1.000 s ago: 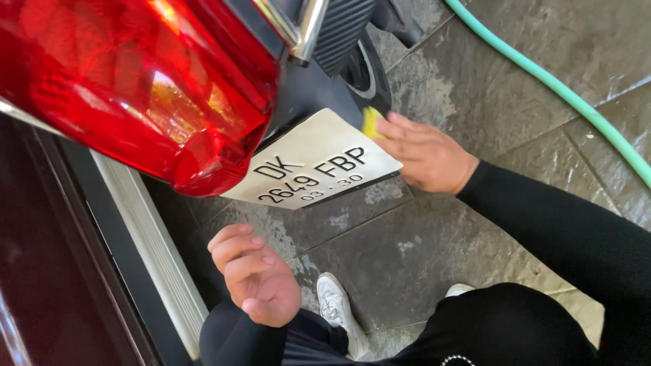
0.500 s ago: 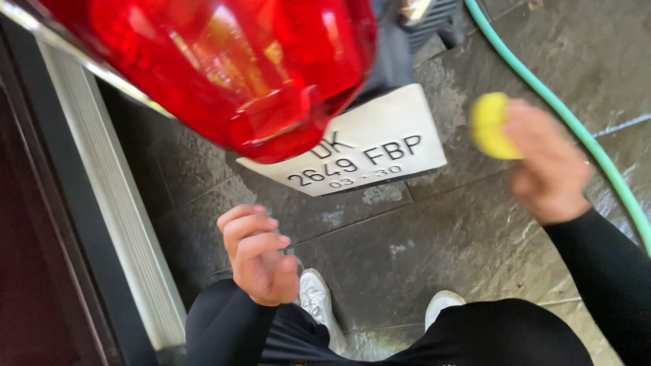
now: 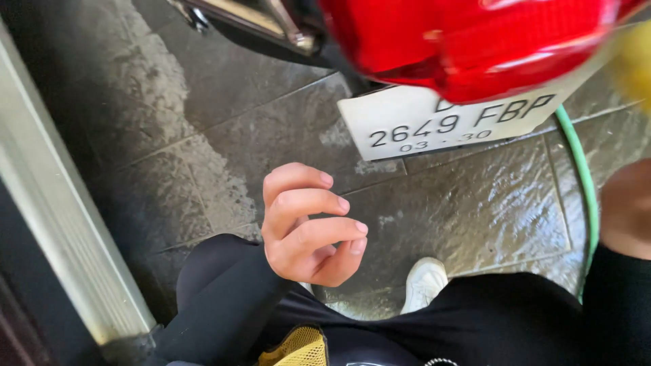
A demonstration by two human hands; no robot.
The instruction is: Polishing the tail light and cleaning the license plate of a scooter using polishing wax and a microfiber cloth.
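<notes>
One yellow sponge, blurred, at frame edge above your right hand, grip unclear; your left hand loosely curled, empty, beneath red tail light.

We stand in an outdoor wash spot: wet grey stone-tile floor, green rubber hose, red motorbike tail light.

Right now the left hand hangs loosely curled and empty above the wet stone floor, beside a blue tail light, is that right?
Not quite: the tail light is red, not blue, as the head view shows. The left hand does hang loosely curled and empty above the wet stone floor.
</notes>
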